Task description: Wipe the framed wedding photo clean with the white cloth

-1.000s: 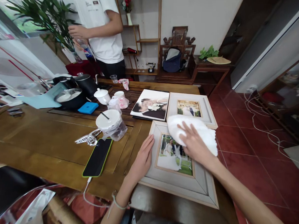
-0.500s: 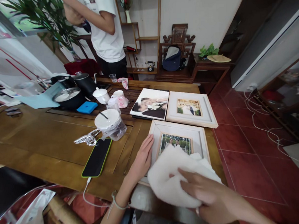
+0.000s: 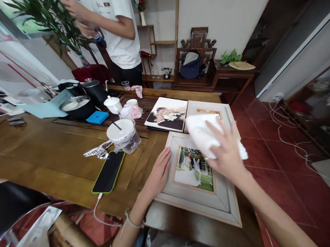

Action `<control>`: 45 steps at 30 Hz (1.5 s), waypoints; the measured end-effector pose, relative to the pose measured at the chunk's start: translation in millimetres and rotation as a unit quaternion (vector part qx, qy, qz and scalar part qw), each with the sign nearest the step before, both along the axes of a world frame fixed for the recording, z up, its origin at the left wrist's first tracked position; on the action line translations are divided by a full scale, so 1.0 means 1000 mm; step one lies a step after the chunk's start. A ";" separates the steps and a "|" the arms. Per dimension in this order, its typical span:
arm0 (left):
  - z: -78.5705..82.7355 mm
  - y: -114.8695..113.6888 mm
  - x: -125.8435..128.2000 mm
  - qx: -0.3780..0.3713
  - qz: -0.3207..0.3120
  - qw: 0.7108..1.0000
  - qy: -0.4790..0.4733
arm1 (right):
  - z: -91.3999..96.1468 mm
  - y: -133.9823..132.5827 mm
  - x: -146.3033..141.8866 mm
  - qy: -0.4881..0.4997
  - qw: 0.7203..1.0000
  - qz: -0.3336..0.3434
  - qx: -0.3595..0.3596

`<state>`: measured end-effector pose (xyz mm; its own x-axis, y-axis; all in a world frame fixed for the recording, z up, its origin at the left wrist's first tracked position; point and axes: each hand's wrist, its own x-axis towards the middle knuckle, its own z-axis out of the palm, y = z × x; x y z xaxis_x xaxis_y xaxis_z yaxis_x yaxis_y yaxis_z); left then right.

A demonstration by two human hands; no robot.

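Observation:
A pale wooden picture frame (image 3: 168, 194) with a wedding photo in it lies flat at the table's near right edge. My left hand (image 3: 157, 173) rests along its left border, fingers stretched out and flat. In my right hand (image 3: 228, 153) is a white cloth (image 3: 202, 132), its fingers spread over the bunched fabric. The cloth sits over the far right part of this frame and hides some of a second picture frame (image 3: 230, 113) behind it. Left of that second frame lies a photo panel (image 3: 167, 116) showing a person in dark clothing.
On the wooden table (image 3: 54, 150) are a phone (image 3: 109, 172) on a cable, a lidded plastic cup (image 3: 124, 136), a silver toy-like pistol (image 3: 99, 151), a blue box (image 3: 97, 118) and a black pot (image 3: 78, 111). Another person (image 3: 120, 41) stands behind the table, holding a bottle.
My right hand has moved the cloth away from me, from the frame's near part to its far right corner, uncovering the photo. My left hand stays put. The other person's arms have shifted.

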<state>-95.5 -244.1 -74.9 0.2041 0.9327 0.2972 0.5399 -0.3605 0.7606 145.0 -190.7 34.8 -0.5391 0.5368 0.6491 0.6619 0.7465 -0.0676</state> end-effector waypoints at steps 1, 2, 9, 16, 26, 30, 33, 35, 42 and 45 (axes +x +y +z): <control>0.000 0.000 0.000 0.004 -0.001 1.000 -0.003 | -0.011 0.001 -0.009 -0.056 0.998 -0.002 -0.036; -0.001 0.000 0.000 0.009 -0.002 1.000 -0.007 | -0.022 0.003 -0.018 -0.099 0.992 -0.001 -0.081; -0.003 0.000 -0.002 0.020 -0.019 0.999 -0.022 | -0.059 -0.010 -0.046 -0.197 0.943 0.039 -0.264; -0.002 0.000 -0.002 0.011 -0.016 0.999 -0.026 | -0.023 -0.078 -0.033 -0.200 0.868 0.153 -0.428; -0.002 -0.002 -0.001 0.013 -0.023 1.000 -0.014 | 0.027 -0.049 0.078 0.232 0.914 -0.271 -0.195; 0.000 -0.002 -0.002 0.009 -0.024 0.999 -0.020 | 0.014 -0.025 0.074 0.092 0.951 -0.292 0.046; 0.000 -0.002 -0.003 0.008 -0.027 0.999 -0.038 | -0.001 -0.007 0.028 -0.066 0.986 -0.147 -0.051; -0.001 -0.002 -0.004 0.013 -0.033 0.998 -0.042 | -0.013 0.003 -0.009 -0.137 0.981 -0.068 -0.120; -0.002 -0.003 -0.003 0.025 -0.010 0.999 -0.044 | -0.041 -0.012 -0.077 -0.254 0.916 0.016 -0.310; -0.001 -0.003 -0.003 0.023 -0.012 0.999 -0.046 | -0.041 -0.037 -0.072 -0.265 0.904 0.061 -0.330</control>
<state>-98.7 -247.0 -75.4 0.1952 0.9134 0.3573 0.4593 -0.4070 0.7895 73.0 -228.0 -6.3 -0.7614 0.6288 -0.1577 0.6479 0.7290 -0.2210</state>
